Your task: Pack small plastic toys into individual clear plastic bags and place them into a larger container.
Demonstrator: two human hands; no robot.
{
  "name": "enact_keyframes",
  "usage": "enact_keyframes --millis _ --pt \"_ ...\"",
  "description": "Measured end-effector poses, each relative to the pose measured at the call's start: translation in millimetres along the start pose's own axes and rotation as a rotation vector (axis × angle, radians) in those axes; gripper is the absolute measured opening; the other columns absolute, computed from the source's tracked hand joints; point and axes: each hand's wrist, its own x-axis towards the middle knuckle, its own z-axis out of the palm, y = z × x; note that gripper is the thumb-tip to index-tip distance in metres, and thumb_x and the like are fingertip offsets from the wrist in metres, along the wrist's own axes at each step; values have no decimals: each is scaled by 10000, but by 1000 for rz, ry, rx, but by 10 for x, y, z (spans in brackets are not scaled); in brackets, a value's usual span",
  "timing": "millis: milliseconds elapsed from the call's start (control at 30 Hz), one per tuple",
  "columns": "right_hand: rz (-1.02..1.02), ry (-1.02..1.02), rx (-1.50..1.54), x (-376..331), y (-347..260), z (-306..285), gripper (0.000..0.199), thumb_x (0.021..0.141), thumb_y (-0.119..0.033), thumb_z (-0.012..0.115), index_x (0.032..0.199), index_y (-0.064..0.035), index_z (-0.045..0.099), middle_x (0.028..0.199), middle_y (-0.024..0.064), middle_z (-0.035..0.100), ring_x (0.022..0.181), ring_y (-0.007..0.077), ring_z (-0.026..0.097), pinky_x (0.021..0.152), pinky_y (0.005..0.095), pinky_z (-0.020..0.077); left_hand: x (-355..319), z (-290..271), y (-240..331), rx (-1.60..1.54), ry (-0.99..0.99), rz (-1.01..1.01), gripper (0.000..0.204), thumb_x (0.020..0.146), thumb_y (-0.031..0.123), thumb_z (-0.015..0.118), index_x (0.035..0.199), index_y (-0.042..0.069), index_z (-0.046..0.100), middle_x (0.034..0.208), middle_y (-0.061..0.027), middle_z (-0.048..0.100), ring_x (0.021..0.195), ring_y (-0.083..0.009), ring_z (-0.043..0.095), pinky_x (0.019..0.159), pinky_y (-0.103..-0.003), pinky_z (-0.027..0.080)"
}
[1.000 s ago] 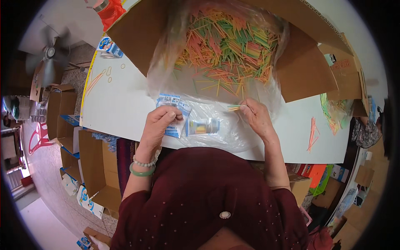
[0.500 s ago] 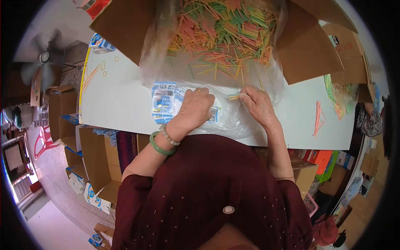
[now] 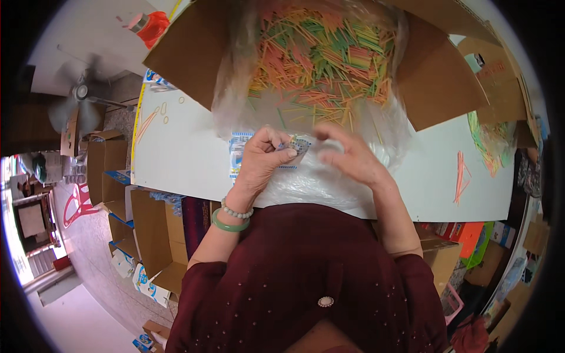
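Pinched in the fingers of my left hand [image 3: 263, 157] is a small blue-and-white plastic packet [image 3: 302, 147], with a yellowish spot showing at its top. My right hand [image 3: 354, 156] hovers just right of the packet, fingers apart, somewhat blurred, with nothing visible in it. Beyond both hands lies a heap of thin coloured sticks [image 3: 329, 56], pink, green, yellow and orange, in a clear plastic bag [image 3: 235, 100] that lines an open cardboard box [image 3: 188, 56]. Flat packets [image 3: 236, 154] in blue and white lie partly behind my left hand.
Yellowish rubber bands [image 3: 164, 109] and pink sticks [image 3: 461, 176] lie on the white table [image 3: 194, 153]. A bag of coloured sticks [image 3: 485, 144] sits at the right edge. Open cardboard boxes [image 3: 154, 229] stand below left, and a fan [image 3: 81, 92] is farther left.
My left hand has lifted a packet off the table. My right hand, which held a few coloured sticks, has opened and shows none; the view has shifted slightly.
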Motion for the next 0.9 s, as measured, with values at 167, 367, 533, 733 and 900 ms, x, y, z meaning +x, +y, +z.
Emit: enact_keyframes --millis 167,367,533,733,900 --pt "91 -211 180 -91 -42 329 188 779 -147 585 924 -30 610 924 114 630 890 301 578 805 380 459 -68 8 -48 30 -56 24 281 716 -107 688 845 62 504 932 -47 557 883 -119 549 765 -229 465" --pt "-7 -154 -11 -177 109 457 149 775 -131 551 876 -38 609 881 116 620 888 319 579 795 389 460 -97 -207 -182 689 -90 50 363 720 -52 670 1069 28 613 939 -30 550 865 -117 528 775 -245 443" --pt "-27 -75 -58 -155 66 454 168 776 -136 543 889 -33 611 868 133 621 890 330 582 792 399 464 -86 -128 -136 681 -109 71 301 733 -4 681 1031 37 668 925 -42 572 873 -125 530 778 -258 431" --pt "159 -239 224 -136 -19 474 184 818 -167 576 928 -25 618 816 131 622 754 288 599 687 353 475 -159 -37 -43 543 -25 119 198 755 20 675 951 -5 685 874 -51 604 845 -135 548 746 -253 440" --pt "-137 -189 53 -4 81 411 286 817 -205 600 1034 -19 605 895 160 636 854 322 610 787 387 474 -307 -182 199 549 154 147 159 812 10 619 958 -26 671 887 -46 639 791 -111 570 694 -228 461"
